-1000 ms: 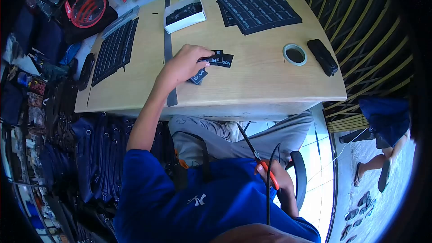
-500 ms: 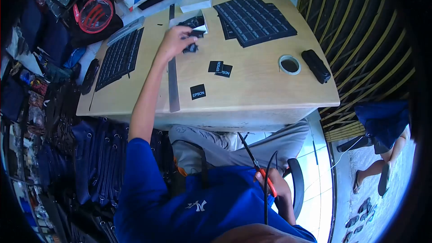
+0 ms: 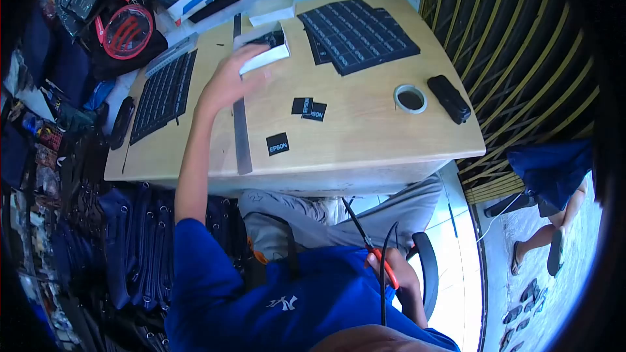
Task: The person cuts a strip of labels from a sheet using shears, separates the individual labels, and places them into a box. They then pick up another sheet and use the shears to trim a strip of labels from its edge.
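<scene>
My left hand [image 3: 228, 81] is at the near left side of a small white box [image 3: 266, 58]. Its fingers reach over the rim, and the thumb, blurred, stands apart from them. Black pieces [image 3: 268, 40] lie inside the box, partly hidden by the fingers. Down by my lap, my right hand [image 3: 399, 270] grips scissors with red handles [image 3: 385, 262], their dark blades pointing up and away. Nearer me on the table, two overlapping black EPSON labels [image 3: 315, 112] lie right of a single EPSON label [image 3: 277, 144].
Uncut EPSON label sheets [image 3: 362, 32] are stacked at the back of the table, with more sheets [image 3: 164, 94] at left. A steel ruler [image 3: 242, 137], tape roll [image 3: 411, 99], black pouch [image 3: 448, 99] and white box lid [image 3: 272, 9] lie around. Another person's leg [image 3: 538, 248] shows at right.
My left hand has shifted from the loose labels beside the white box to the box's side. Those labels no longer show on the table. The view has shifted slightly; my right hand keeps the scissors.
</scene>
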Motion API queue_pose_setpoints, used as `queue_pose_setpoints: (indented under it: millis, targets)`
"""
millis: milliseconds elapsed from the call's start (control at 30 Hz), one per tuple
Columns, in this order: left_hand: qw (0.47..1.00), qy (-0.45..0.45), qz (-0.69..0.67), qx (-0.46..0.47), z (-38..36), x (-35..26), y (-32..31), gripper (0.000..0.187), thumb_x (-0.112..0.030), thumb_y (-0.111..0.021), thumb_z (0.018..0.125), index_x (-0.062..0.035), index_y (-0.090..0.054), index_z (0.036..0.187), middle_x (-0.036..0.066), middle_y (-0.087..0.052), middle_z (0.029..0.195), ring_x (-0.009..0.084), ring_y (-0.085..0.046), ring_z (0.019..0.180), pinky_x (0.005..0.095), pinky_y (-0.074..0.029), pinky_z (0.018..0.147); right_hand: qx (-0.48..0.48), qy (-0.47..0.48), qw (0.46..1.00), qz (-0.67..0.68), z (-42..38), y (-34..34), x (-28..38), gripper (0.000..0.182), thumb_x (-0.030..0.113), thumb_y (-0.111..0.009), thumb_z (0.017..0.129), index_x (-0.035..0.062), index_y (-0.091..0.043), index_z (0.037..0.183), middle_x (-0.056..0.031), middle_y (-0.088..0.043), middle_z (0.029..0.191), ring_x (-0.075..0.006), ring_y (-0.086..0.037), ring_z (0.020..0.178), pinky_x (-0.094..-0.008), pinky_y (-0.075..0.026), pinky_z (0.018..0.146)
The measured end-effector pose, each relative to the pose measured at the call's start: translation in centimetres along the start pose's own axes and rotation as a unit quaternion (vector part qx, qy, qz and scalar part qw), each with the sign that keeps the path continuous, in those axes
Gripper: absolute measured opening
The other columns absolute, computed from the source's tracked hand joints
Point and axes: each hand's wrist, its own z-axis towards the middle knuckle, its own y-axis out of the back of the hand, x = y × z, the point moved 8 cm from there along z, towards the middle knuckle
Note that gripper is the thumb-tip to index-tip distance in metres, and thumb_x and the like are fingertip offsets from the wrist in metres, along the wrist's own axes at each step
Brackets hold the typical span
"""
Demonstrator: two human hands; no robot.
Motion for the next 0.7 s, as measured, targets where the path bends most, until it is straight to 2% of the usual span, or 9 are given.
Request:
queue_pose_setpoints:
  millis: [33, 67, 133, 233, 367, 500, 533, 633, 700]
  targets:
    - [0.996, -0.002, -0.027, 0.084, -1.3, -1.1, -1.3, 0.054, -0.022, -0.071, 0.071, -0.0086, -0.053, 0.121, 0.018, -0.043, 0.131, 0.0309, -0.045, 0.117, 0.0352, -0.035, 0.099, 0.004, -0.008, 1.0, 0.003, 0.1, 0.0, -0.6, 0.041, 0.037, -0.053, 0.089, 0.0014, -0.054, 0.067, 0.0, -0.044, 0.046, -0.0075, -0.044, 0.039, -0.0254, -0.033, 0.037]
    - [0.996, 0.005, -0.03, 0.089, -2.1, -1.8, -1.5, 0.054, -0.022, -0.071, 0.071, -0.0086, -0.053, 0.121, 0.018, -0.043, 0.131, 0.0309, -0.045, 0.117, 0.0352, -0.035, 0.099, -0.003, 0.008, 1.0, -0.016, 0.5, 0.1, -1.3, 0.042, 0.037, -0.053, 0.088, 0.0014, -0.054, 0.067, -0.0001, -0.044, 0.045, -0.0078, -0.045, 0.039, -0.0254, -0.033, 0.037]
    - [0.959, -0.028, -0.117, 0.257, -4.3, -3.8, -4.3, 0.065, -0.019, -0.075, 0.065, -0.0139, -0.051, 0.125, 0.014, -0.037, 0.137, 0.0297, -0.04, 0.121, 0.0364, -0.032, 0.102, -0.015, 0.035, 0.998, -0.041, 0.8, 0.2, -0.7, 0.047, 0.041, -0.053, 0.088, 0.0018, -0.053, 0.063, -0.001, -0.044, 0.044, -0.0091, -0.044, 0.038, -0.0272, -0.033, 0.037]
    - [0.931, -0.046, -0.131, 0.338, -5.3, -5.2, -6.0, 0.077, -0.017, -0.077, 0.058, -0.0195, -0.047, 0.129, 0.012, -0.033, 0.14, 0.0296, -0.035, 0.124, 0.0373, -0.03, 0.103, -0.014, 0.054, 0.995, -0.084, 1.6, -0.1, -1.0, 0.053, 0.045, -0.052, 0.087, 0.002, -0.05, 0.057, -0.0022, -0.043, 0.043, -0.0107, -0.041, 0.037, -0.0298, -0.032, 0.038]
    - [0.934, -0.075, -0.103, 0.333, -4.0, -5.0, -7.7, 0.084, -0.012, -0.078, 0.052, -0.0203, -0.046, 0.13, 0.007, -0.033, 0.141, 0.0281, -0.033, 0.124, 0.0366, -0.03, 0.104, -0.001, 0.041, 0.997, -0.068, 1.7, -0.9, -0.4, 0.055, 0.046, -0.052, 0.087, 0.0023, -0.044, 0.054, -0.003, -0.038, 0.043, -0.0117, -0.039, 0.04, -0.0311, -0.031, 0.04]
    - [0.936, -0.046, -0.118, 0.327, -2.2, -4.6, -8.7, 0.081, -0.013, -0.077, 0.057, -0.0216, -0.044, 0.131, 0.006, -0.034, 0.14, 0.0283, -0.035, 0.121, 0.0358, -0.03, 0.103, -0.011, 0.057, 0.997, -0.056, 1.5, -1.4, 0.5, 0.052, 0.045, -0.052, 0.088, 0.0034, -0.044, 0.056, -0.0014, -0.036, 0.045, -0.0108, -0.037, 0.043, -0.0303, -0.03, 0.042]
    - [0.943, -0.075, -0.113, 0.303, -1.8, -5.2, -8.5, 0.071, -0.012, -0.074, 0.062, -0.0182, -0.048, 0.128, 0.008, -0.041, 0.134, 0.0259, -0.041, 0.116, 0.0346, -0.037, 0.097, -0.003, 0.054, 0.997, -0.054, 1.6, -1.5, 0.2, 0.051, 0.044, -0.052, 0.088, 0.0037, -0.044, 0.058, -0.0009, -0.035, 0.046, -0.0109, -0.036, 0.043, -0.0301, -0.029, 0.043]
    - [0.925, -0.018, -0.138, 0.353, -1.7, -5.3, -9.2, 0.058, -0.011, -0.07, 0.068, -0.0143, -0.052, 0.123, 0.009, -0.05, 0.124, 0.0234, -0.049, 0.108, 0.0333, -0.043, 0.086, 0.004, 0.039, 0.998, -0.043, 1.3, -1.7, 0.5, 0.049, 0.043, -0.052, 0.088, 0.0041, -0.044, 0.059, -0.0003, -0.035, 0.047, -0.0111, -0.035, 0.044, -0.0302, -0.029, 0.044]
    - [0.94, -0.058, -0.127, 0.313, -1.9, -5.9, -9.0, 0.05, -0.009, -0.067, 0.072, -0.0114, -0.054, 0.12, 0.01, -0.051, 0.119, 0.0233, -0.052, 0.103, 0.0333, -0.044, 0.082, 0.007, 0.028, 0.999, -0.035, 1.3, -1.7, 0.6, 0.048, 0.042, -0.052, 0.088, 0.0041, -0.045, 0.06, -0.0003, -0.035, 0.047, -0.0114, -0.035, 0.044, -0.0305, -0.029, 0.044]
